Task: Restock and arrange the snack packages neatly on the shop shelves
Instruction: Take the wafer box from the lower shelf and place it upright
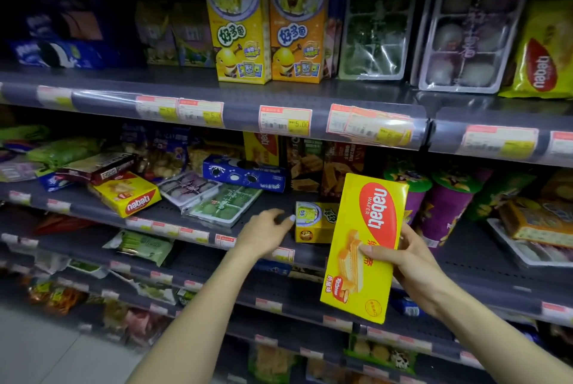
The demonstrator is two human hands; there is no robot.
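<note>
My right hand [406,262] grips a tall yellow Nabati wafer box [366,247], held upright in front of the middle shelf [273,200]. My left hand [263,236] reaches toward a small yellow cartoon snack box [313,222] that lies on its side on that shelf; its fingers hang loosely curled, just left of the box, and hold nothing. A second Nabati box [125,194], a blue cookie box [245,174] and two clear trays of mochi [210,196] lie askew further left on the same shelf.
On the top shelf stand two tall yellow cartoon boxes [266,30], clear mochi trays [375,26] and a yellow Nabati bag [542,51]. Purple cups [440,206] and brown boxes [322,166] sit behind the held box. Price labels line the shelf edges. Lower shelves hold mixed packets.
</note>
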